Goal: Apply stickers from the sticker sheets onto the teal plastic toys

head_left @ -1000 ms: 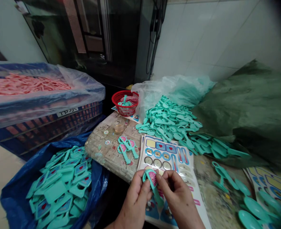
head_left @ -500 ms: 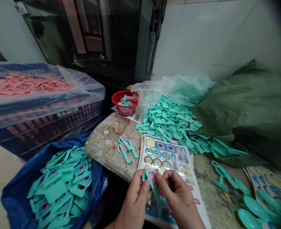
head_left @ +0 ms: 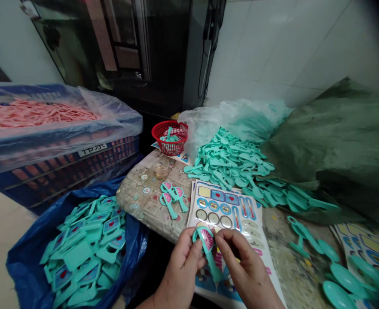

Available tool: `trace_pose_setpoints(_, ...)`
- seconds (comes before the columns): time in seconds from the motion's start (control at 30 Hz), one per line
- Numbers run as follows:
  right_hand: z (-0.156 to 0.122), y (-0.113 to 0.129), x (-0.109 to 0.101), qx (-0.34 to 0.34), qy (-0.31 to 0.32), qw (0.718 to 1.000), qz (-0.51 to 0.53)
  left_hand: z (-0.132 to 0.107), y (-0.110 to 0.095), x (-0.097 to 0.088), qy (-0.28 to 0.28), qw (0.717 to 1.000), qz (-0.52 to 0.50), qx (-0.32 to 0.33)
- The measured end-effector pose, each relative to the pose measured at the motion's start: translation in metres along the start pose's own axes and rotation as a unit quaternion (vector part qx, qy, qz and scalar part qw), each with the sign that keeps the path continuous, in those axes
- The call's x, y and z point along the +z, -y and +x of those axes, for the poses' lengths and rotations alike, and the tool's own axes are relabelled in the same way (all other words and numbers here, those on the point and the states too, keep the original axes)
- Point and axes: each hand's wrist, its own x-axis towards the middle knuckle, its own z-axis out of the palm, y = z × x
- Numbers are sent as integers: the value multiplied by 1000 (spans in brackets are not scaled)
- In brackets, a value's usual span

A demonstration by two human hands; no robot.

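Note:
My left hand (head_left: 184,262) is closed around a teal toy piece (head_left: 212,262) with a handle and a rounded head bearing a pink, fan-patterned sticker (head_left: 206,238). At the right edge of that head is my right hand (head_left: 246,259), its thumb and curled fingers drawn together; whether anything is between them is hidden. Beneath both hands lies a stack of sticker sheets (head_left: 213,218) printed with hearts, dials and thermometers. Several similar teal pieces with pink stickers (head_left: 172,195) rest on the worn tabletop (head_left: 138,198), left of the sheets.
A heap of teal parts (head_left: 231,159) spills from a clear bag. Behind it stands a red basket (head_left: 170,148). Teal spoons (head_left: 346,277) lie at right. A blue bag (head_left: 18,262) of teal pieces and a blue crate (head_left: 63,161) with pink parts are at left.
My right thumb has shifted slightly right, off the sticker to the edge of the toy piece. The left hand keeps its hold. The view has shifted slightly.

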Motion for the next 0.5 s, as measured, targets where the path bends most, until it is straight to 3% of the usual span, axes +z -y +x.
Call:
trace_pose_setpoints(0.2, -4, 0, -5, -53, 7, 989, -137, -1, -6, 1, 5, 999, 47, -7)
trace_pose_setpoints(0.37, -6, 0, -5, -97, -6, 962, -255, -1, -8, -1, 7, 996, 86, 1)
trace_pose_setpoints(0.5, -4, 1, -7, -101, 6, 958, -270, -2, -9, -3, 2, 992, 123, -1)
